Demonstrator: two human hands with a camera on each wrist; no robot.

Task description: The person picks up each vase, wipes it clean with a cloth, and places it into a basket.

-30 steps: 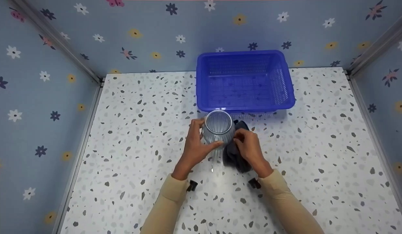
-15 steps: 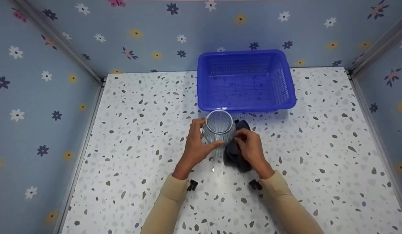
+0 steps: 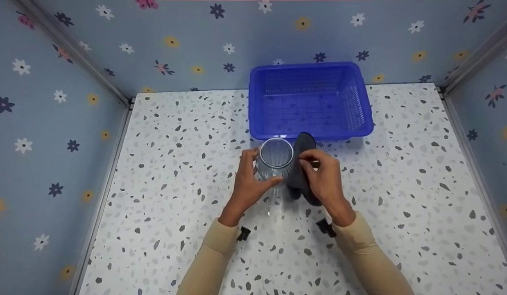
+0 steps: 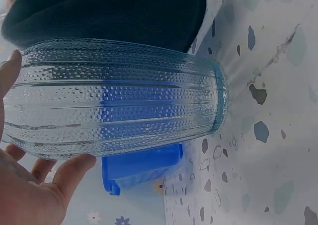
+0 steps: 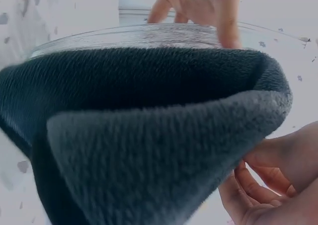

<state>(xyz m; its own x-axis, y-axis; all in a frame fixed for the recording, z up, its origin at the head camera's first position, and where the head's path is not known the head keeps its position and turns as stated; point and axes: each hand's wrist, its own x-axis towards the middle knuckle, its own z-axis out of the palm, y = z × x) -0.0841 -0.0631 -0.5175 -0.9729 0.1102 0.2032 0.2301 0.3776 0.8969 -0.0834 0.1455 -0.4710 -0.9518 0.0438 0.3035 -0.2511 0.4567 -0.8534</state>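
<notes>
**Ribbed glass vase held upright, dark cloth pressed to its side**

A clear ribbed glass vase (image 3: 275, 163) stands upright on the white speckled terrazzo tabletop (image 3: 175, 164), just in front of the near rim of a blue perforated plastic basket (image 3: 308, 100). The left hand (image 3: 247, 184) wraps the vase's left side: its thumb lies across the near face and its fingers curl round the far side, so the glass sits inside the curve of the palm. In the left wrist view the vase's base (image 4: 218, 101) meets the tabletop, and the fingertips (image 4: 74, 168) lie against the dotted ribs.

The right hand (image 3: 325, 176) pinches a folded dark grey fleece cloth (image 3: 300, 164) between thumb and curled fingers. The cloth lies between that hand and the vase's right wall, touching the glass, and its top fold rises to about the level of the vase's mouth, overlapping the basket's near edge in the head view. In the right wrist view the cloth (image 5: 149, 135) fills most of the frame with the glass just behind it.

Both arms wear beige sleeves (image 3: 212, 254). Blue flowered wall panels (image 3: 53, 102) enclose the table on three sides.
</notes>
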